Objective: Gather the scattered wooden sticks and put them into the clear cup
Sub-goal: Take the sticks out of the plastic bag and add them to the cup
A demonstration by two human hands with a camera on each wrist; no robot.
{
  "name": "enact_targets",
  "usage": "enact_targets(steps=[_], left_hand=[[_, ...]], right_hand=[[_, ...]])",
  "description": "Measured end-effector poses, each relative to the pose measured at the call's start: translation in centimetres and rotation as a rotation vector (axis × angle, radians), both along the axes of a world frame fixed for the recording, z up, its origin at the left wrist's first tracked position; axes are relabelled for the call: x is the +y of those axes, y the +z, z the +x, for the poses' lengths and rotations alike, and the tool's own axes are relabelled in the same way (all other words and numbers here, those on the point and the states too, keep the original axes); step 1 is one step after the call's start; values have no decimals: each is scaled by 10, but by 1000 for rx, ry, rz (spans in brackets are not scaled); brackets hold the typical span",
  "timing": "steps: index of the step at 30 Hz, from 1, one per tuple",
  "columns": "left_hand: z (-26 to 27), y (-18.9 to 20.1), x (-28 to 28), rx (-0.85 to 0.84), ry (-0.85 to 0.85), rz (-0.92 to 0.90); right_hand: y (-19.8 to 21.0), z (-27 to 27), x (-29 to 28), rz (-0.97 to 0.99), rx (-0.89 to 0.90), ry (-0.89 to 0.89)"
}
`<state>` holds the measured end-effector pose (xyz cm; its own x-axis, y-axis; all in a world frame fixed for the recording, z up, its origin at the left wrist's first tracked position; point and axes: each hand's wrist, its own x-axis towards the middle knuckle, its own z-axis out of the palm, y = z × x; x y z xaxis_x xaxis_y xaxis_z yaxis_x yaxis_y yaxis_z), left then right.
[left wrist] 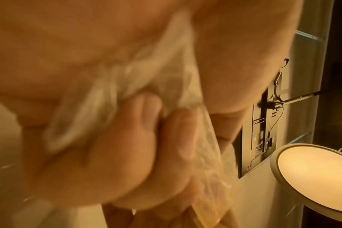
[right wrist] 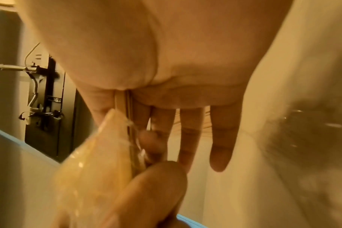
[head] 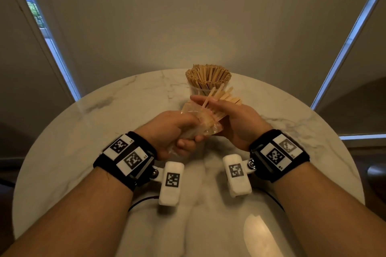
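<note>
A clear cup (head: 201,91) packed with upright wooden sticks (head: 207,76) stands at the far middle of the round marble table (head: 83,131). In front of it my left hand (head: 183,137) grips a crumpled clear plastic bag (head: 201,120) that holds more sticks; the bag (left wrist: 146,74) is bunched under its fingers (left wrist: 142,138). My right hand (head: 211,106) pinches a fan of sticks (head: 222,94) at the bag's mouth, thumb on top. In the right wrist view its fingers (right wrist: 221,138) lie straight under the sticks (right wrist: 120,100), beside the bag (right wrist: 100,162).
Both hands hover above the table's middle, just short of the cup. White wrist camera blocks (head: 171,179) hang below each wrist over the near table. A round lit lamp (left wrist: 312,177) shows to the side. Window strips (head: 52,48) flank the wall behind.
</note>
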<state>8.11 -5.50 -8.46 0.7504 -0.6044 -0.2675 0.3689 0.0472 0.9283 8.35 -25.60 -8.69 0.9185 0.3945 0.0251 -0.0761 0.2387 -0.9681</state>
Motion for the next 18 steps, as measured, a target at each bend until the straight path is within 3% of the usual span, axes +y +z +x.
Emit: enact_targets(steps=[3,9,14,18], left_hand=[[-1,0,-1,-19,29,44],[4,1,-2,20,150,22],[7,1,2,81,336,25],[9,-4,-2,8,459,101]], right_hand=[[-5,0,6,8,-18,34],[-1,6,-1,54,-41,-216],[4,15,-13,190,-71,-307],[5,17,-17,217,-138,-418]])
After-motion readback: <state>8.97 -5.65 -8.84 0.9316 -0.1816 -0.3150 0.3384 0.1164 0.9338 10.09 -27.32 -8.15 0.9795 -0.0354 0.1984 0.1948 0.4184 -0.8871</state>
